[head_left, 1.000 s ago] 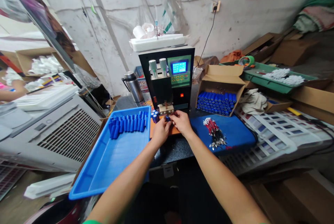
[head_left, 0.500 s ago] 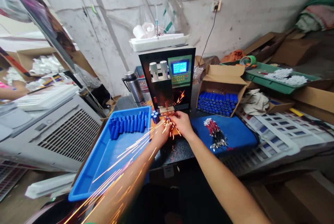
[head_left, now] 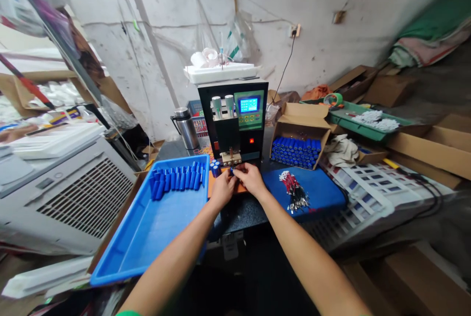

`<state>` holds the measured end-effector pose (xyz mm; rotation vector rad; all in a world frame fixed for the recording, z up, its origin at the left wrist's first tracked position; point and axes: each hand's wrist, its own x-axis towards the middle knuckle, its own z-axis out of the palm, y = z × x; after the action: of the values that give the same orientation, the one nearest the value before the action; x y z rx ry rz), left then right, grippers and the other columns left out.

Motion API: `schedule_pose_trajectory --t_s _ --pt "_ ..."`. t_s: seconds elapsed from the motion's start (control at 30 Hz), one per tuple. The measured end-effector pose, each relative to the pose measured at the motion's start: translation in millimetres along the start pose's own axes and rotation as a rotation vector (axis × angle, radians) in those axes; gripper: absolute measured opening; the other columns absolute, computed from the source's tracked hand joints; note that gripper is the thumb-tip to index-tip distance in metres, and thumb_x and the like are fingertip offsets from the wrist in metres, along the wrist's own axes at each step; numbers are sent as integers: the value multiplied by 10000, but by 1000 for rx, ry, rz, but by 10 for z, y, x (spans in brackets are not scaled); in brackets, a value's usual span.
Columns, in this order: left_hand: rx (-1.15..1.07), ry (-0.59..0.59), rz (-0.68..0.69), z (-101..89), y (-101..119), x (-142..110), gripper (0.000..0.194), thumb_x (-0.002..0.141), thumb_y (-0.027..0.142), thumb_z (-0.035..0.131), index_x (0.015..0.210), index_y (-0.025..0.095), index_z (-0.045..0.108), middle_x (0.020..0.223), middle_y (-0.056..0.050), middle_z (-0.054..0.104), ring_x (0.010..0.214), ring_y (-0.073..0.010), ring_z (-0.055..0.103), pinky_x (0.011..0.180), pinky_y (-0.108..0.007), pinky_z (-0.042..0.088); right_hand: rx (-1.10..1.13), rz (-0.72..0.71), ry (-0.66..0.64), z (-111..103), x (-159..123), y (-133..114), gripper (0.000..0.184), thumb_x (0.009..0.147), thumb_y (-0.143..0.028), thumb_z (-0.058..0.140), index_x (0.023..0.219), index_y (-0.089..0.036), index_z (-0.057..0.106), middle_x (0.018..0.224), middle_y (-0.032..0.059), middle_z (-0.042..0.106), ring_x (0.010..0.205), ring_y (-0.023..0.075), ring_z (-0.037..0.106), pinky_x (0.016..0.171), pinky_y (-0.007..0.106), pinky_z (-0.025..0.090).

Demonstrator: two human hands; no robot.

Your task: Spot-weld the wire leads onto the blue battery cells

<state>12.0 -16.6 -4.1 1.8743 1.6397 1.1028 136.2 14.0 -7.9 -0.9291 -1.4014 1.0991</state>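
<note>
While the left hand point(head_left: 223, 188) and right hand point(head_left: 251, 179), fingers nearly closed, pinch one small blue cylinder point(head_left: 232, 171) between them, the sparks I saw flying half a second ago are gone. One black box-shaped machine point(head_left: 226, 132) stands just beyond both hands; left of them, one blue plastic tray point(head_left: 165, 227) has bare room.

1. The left arm point(head_left: 172, 253) and right arm point(head_left: 300, 245), both bare, angle inward.
2. The left hand point(head_left: 222, 189) grips with curled fingers.
3. The right hand point(head_left: 251, 178) sits just beside it, knuckles up, fingertips pointing inward.
</note>
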Motion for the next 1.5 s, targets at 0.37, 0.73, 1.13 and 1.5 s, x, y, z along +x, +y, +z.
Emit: schedule_pose_trajectory --t_s 0.37,0.73,1.13,1.5 --pt "63 62 40 -13 -53 -23 226 830 266 502 951 149 652 783 -47 699 698 -181 642 666 -278 482 -237 -89 54 -48 -276 -36 148 762 -327 607 792 -183 629 687 22 656 606 160 596 598 273 486" --pt "138 0 31 -103 28 -33 259 858 306 477 1018 194 647 782 -38 699 700 -190 641 606 -251 416 -728 -508 169 -114 -371 -383 169 867 -258 544 992 -204 645 972 97 666 950 232 602 847 340 493" --pt "-24 26 244 -112 54 33 366 808 515 538 891 191 686 656 0 530 600 -179 536 613 -299 469 -477 -237 668 -1131 -701 249 206 861 -324 517 944 -180 638 758 51 671 647 163 616 631 271 517" --pt "-504 -144 -156 231 813 110 498 622 550 764 888 158 613 688 -19 669 613 -178 641 588 -288 536 -431 -36 747 -2137 -177 487 257 800 -354 509 903 -158 640 747 69 688 696 199 656 688 311 525"
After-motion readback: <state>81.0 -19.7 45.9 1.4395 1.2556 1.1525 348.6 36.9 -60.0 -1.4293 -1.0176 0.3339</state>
